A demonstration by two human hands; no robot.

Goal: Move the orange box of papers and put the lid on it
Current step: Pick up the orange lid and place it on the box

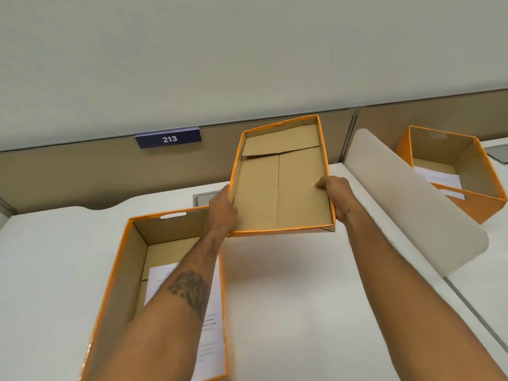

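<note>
An open orange box (121, 273) with brown cardboard inside stands on the white desk at the lower left; white printed papers (211, 334) lie in its bottom, partly hidden by my left forearm. The orange lid (277, 188) is raised above the desk, tilted, its brown underside facing me. My left hand (221, 213) grips the lid's left rim and my right hand (336, 196) grips its right rim, thumb inside.
A white curved divider panel (412, 196) rises between this desk and the one to the right. Beyond it sits a second open orange box (450, 171) with papers. A tan partition carries a blue sign (168, 138) reading 213. White desk surface (288, 298) lies below the lid.
</note>
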